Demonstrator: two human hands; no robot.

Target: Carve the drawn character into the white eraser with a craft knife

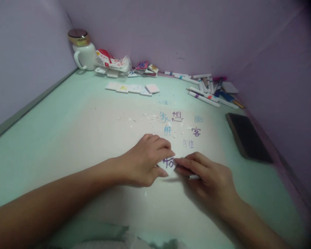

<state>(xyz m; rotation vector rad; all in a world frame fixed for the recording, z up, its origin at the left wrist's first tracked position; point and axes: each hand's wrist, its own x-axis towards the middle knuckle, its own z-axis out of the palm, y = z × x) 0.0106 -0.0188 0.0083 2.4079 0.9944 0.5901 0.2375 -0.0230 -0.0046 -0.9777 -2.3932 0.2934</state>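
Note:
My left hand (152, 157) grips a small white card (169, 165) between curled fingers and thumb, near the middle of the table. A dark purple Chinese character is written on it, partly hidden by my fingers. My right hand (206, 174) is closed beside the card's right edge, its fingertips at or very near that edge. From under its fingers sticks a short white, pen-like stick (194, 176) with a shiny end; the rest of it is hidden. Above my hands, several Chinese characters (177, 117) in blue and purple stand on the tabletop, with small white scraps around them.
A black phone (248, 137) lies at the right. Markers (204, 99) and pencils are heaped at the back right. White cards (134, 89) form a row at the back, before a tissue pack (114, 62), more cards (146, 67) and a lidded white mug (86, 57). Walls enclose the table.

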